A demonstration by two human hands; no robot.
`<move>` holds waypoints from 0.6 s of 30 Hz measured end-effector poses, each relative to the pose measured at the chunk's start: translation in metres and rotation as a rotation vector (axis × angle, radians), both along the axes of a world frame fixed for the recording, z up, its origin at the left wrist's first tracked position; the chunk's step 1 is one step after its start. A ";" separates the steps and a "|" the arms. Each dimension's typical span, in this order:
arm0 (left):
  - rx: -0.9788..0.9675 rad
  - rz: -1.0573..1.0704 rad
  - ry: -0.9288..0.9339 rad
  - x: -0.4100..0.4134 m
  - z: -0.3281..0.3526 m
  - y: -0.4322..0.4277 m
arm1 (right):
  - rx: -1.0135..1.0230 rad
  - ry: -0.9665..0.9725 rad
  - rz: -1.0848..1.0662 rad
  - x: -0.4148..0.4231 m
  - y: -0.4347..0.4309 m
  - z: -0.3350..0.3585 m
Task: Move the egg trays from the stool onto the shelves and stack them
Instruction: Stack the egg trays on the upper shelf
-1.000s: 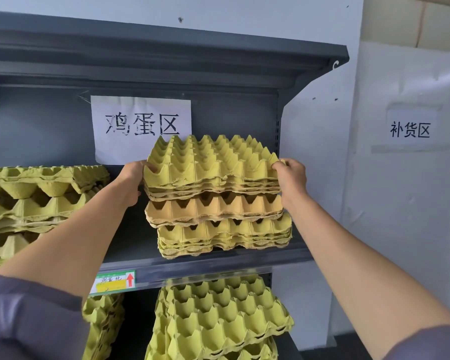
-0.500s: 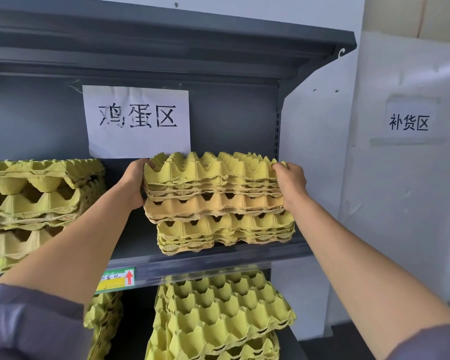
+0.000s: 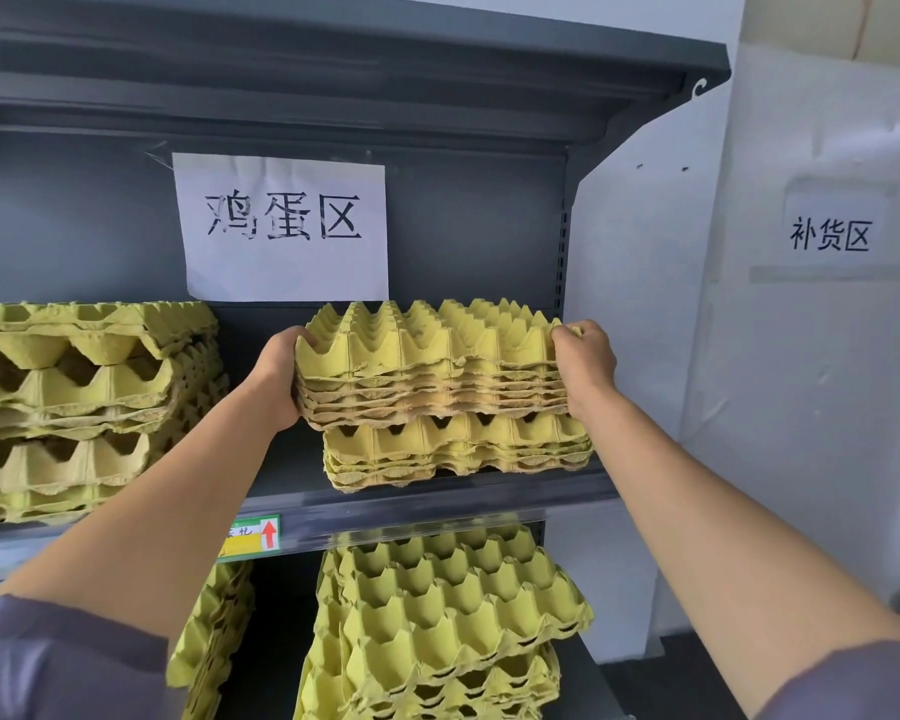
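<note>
**The new trays have come down onto the pile**

In the middle of the frame, two hands hold a bundle of yellow egg trays (image 3: 432, 366). The left hand (image 3: 281, 376) wraps around the bundle's left edge. The right hand (image 3: 583, 366) wraps around its right edge. Both hands are closed tight on the trays.

A moment ago the bundle was tipped up, with its front edge low and its back edge high. Now it lies flat. It rests on the lower pile (image 3: 458, 449) that sits on the middle shelf (image 3: 437, 504). The bundle sticks out a little to the left of the pile under it, so the edges do not line up yet.

This means the putting-down part looks almost done. The hands probably need to nudge the bundle to the right, then let go.

More tray piles sit at the left of the frame (image 3: 84, 402) and on the shelf below (image 3: 448, 615). The stool is not in view.
</note>
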State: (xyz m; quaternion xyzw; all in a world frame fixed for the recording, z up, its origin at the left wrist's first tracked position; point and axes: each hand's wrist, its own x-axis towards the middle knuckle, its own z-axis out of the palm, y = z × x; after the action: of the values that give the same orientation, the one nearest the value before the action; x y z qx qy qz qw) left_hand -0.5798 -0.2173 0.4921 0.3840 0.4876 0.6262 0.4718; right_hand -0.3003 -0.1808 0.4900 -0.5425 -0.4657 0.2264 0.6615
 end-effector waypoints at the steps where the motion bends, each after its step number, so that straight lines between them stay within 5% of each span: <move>1: 0.001 -0.001 -0.003 0.000 -0.001 0.000 | -0.007 0.004 0.007 0.000 0.000 0.000; 11: -0.007 -0.005 -0.082 0.005 -0.005 -0.004 | -0.245 0.171 0.177 0.004 -0.003 0.003; 18: 0.080 -0.008 -0.206 0.014 0.007 -0.004 | -0.122 0.258 0.158 0.007 0.000 0.010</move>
State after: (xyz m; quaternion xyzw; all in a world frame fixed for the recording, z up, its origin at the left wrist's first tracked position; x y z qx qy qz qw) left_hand -0.5653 -0.2216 0.4995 0.3383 0.4096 0.6793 0.5062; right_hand -0.2929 -0.1804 0.4997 -0.5097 -0.4035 0.3735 0.6618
